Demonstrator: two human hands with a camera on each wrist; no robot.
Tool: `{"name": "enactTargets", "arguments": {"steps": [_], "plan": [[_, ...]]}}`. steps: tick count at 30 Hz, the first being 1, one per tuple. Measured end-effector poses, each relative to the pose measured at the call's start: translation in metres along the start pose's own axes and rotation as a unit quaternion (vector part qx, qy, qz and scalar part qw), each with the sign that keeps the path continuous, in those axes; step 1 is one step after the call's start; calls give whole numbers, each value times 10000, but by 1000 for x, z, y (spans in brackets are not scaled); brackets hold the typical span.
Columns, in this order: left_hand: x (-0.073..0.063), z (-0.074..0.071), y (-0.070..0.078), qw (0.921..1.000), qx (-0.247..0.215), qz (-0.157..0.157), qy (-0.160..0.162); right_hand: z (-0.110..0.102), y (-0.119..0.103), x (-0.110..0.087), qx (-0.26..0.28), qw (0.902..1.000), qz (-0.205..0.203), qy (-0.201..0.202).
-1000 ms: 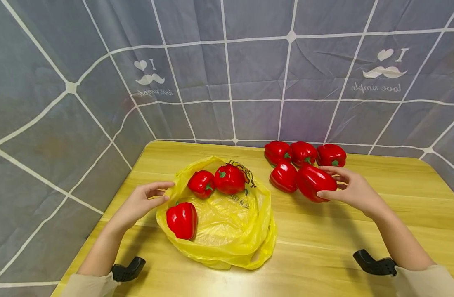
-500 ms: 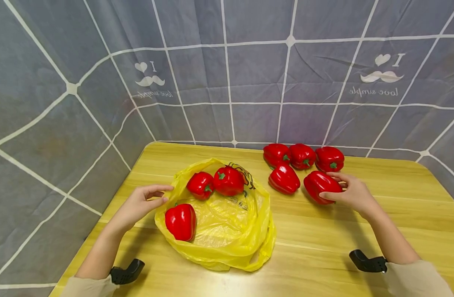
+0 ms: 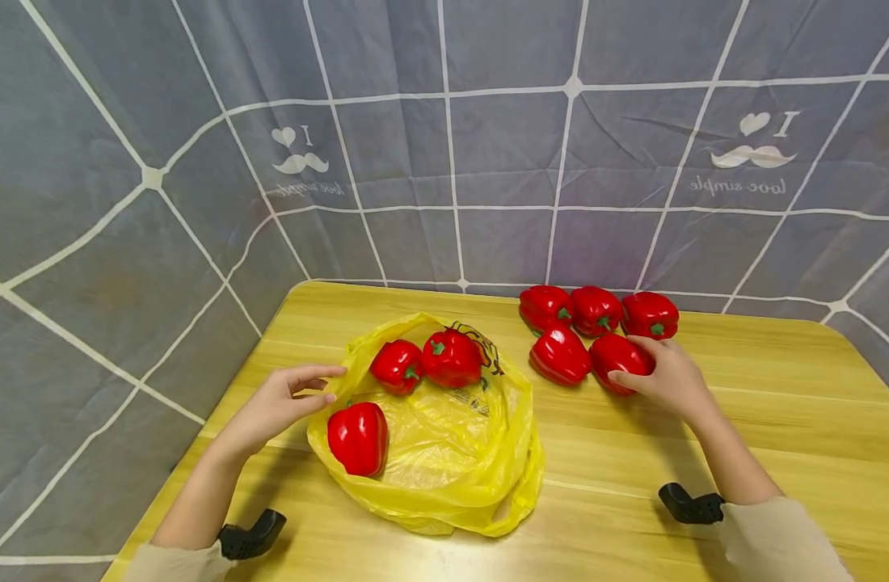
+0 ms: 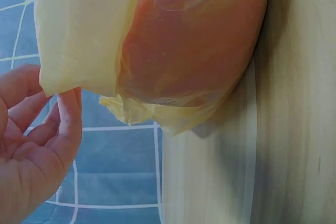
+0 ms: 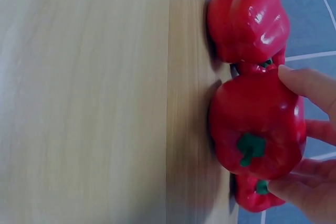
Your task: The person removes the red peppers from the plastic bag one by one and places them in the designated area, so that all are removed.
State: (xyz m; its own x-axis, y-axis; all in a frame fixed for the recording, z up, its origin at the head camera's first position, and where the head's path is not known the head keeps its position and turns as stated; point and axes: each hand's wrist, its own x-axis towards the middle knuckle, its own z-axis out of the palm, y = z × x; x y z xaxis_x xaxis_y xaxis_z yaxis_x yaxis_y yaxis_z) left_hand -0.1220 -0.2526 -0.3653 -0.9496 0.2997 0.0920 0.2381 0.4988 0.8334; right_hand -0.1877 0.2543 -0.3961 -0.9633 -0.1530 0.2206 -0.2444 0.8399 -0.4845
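My right hand (image 3: 666,376) grips a red bell pepper (image 3: 610,356) with thumb and fingers spread around it. In the right wrist view this bell pepper (image 5: 257,121) has its green stem towards the camera. Close on its left lies another bell pepper (image 3: 561,356). The left hand (image 3: 280,404) is at the left rim of a yellow plastic bag (image 3: 430,461), its fingertips touching it, with a gap between thumb and fingers. In the left wrist view those fingertips are partly hidden behind the bag (image 4: 79,35). Inside the spread bag lie three red bell peppers (image 3: 359,439).
A row of three more bell peppers (image 3: 596,310) lies at the back of the wooden table (image 3: 597,493), near the table's rear edge. A grey curtain (image 3: 503,145) with white lines hangs behind and to the left. Each wrist wears a black device (image 3: 251,535).
My right hand has lowered the bell pepper, then shifted it slightly left, up beside its neighbour. The left hand and the bag have stayed in nearly the same place.
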Motion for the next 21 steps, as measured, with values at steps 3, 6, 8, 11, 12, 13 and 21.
{"name": "enactTargets", "arguments": {"steps": [3, 6, 8, 11, 12, 13, 21], "plan": [[0, 0, -1, 10000, 5, -25, 73, 2, -1, 3, -42, 10000, 42, -16], [1, -1, -3, 9999, -46, 1, 91, 1, -2, 7, -60, 10000, 65, 21], [2, -1, -4, 9999, -55, 43, 91, 0, -2, 8, -104, 9999, 42, 58], [1, -1, -4, 10000, -58, 38, 65, 0, -3, 10, -179, 9998, -6, 81], [0, 0, -5, 10000, -56, 30, 60, 0, -4, 11, -191, 9998, -8, 83], [0, 0, -5, 10000, -75, 9, 52, 1, -4, 11, -194, 9998, -13, 88], [0, 1, -3, 9998, -180, -68, 88, 2, -4, 10, -82, 9998, -31, 182]]}}
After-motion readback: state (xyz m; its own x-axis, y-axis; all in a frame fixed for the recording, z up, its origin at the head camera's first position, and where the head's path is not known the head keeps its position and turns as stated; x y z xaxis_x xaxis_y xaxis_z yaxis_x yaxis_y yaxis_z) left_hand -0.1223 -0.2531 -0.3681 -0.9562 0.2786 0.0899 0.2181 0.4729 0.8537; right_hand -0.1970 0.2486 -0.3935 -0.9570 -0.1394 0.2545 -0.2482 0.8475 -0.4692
